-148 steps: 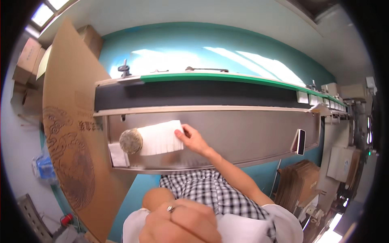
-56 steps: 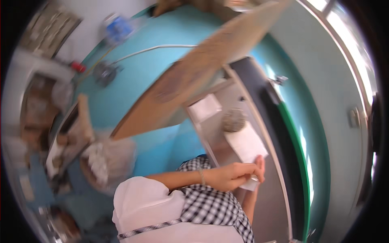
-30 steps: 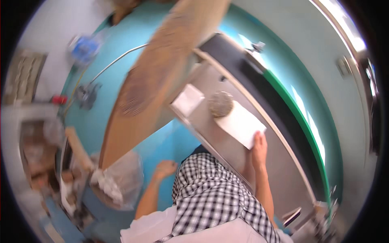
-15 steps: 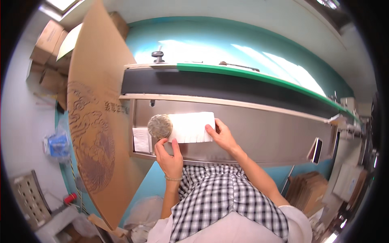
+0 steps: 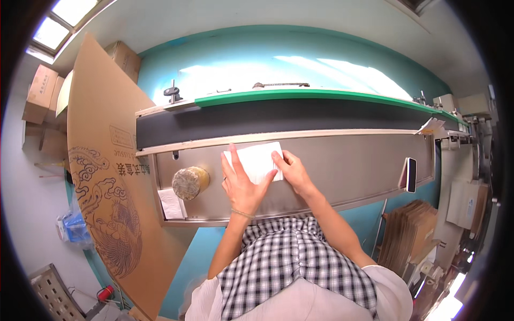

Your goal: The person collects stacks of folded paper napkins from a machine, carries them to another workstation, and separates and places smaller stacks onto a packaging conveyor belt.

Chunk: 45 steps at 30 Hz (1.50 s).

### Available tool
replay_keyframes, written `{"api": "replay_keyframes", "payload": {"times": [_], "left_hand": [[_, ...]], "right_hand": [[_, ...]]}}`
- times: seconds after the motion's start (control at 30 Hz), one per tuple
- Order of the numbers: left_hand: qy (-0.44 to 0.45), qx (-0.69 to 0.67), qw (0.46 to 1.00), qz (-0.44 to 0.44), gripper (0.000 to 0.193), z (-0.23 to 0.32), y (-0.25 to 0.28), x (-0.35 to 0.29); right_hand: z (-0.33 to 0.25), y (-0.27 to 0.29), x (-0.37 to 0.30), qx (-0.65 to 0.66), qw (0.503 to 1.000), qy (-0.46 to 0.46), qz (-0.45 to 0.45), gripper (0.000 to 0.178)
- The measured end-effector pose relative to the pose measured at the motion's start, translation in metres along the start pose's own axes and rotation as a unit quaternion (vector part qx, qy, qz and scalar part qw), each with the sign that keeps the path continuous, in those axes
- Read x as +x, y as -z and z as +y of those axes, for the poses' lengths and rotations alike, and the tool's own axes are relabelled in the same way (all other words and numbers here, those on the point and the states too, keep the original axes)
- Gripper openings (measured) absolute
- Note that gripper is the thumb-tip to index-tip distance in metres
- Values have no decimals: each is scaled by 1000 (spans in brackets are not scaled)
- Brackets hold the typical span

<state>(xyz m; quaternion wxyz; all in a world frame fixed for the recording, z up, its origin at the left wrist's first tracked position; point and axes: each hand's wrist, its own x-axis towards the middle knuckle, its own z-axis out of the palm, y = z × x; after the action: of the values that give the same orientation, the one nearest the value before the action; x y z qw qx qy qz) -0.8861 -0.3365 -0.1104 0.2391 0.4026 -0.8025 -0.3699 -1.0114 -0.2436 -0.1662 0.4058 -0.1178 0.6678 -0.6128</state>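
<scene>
A stack of white paper tissues (image 5: 259, 160) is between my two hands over the metal tray. My left hand (image 5: 243, 184) presses against its left end with the fingers stretched up and the thumb along the near edge. My right hand (image 5: 295, 174) pinches the right end, thumb on top and fingers curled behind. Left of the hands stands a short round block (image 5: 190, 183), mottled grey on its face and yellowish on its side, touched by neither hand.
Folded white tissues (image 5: 172, 204) lie at the left end of the long metal tray (image 5: 342, 171). A phone (image 5: 410, 175) leans near its right end. A large cardboard sheet (image 5: 107, 176) borders the left side. A green-edged rail (image 5: 321, 95) runs behind.
The round block, earlier against the stack, now stands apart to its left. My left hand has moved from beside the block up onto the stack's left end. The view has shifted.
</scene>
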Motion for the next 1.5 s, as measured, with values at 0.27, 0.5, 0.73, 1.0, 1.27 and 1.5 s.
{"api": "replay_keyframes", "payload": {"times": [0.27, 0.5, 0.73, 1.0, 1.27, 1.5], "left_hand": [[2, 163, 984, -73, 105, -1, -8, 4], [20, 125, 989, -72, 98, 0, -7, 9], [6, 133, 990, -54, 97, -3, -14, 7], [-15, 158, 985, -61, 94, 4, -18, 11], [-19, 160, 984, -71, 91, 7, -24, 11], [-12, 168, 984, -65, 92, 8, -20, 11]], "right_hand": [[0, 17, -4, -18, 998, -38, -42, 35], [-7, 60, 45, 224, 968, -10, 110, 27], [-12, 47, 23, -166, 932, 211, 244, 33], [-72, 112, 98, -381, 787, 350, 337, 70], [-115, 136, 122, -457, 821, 262, 220, 21], [-84, 167, 69, 15, 923, 254, 287, 15]]}}
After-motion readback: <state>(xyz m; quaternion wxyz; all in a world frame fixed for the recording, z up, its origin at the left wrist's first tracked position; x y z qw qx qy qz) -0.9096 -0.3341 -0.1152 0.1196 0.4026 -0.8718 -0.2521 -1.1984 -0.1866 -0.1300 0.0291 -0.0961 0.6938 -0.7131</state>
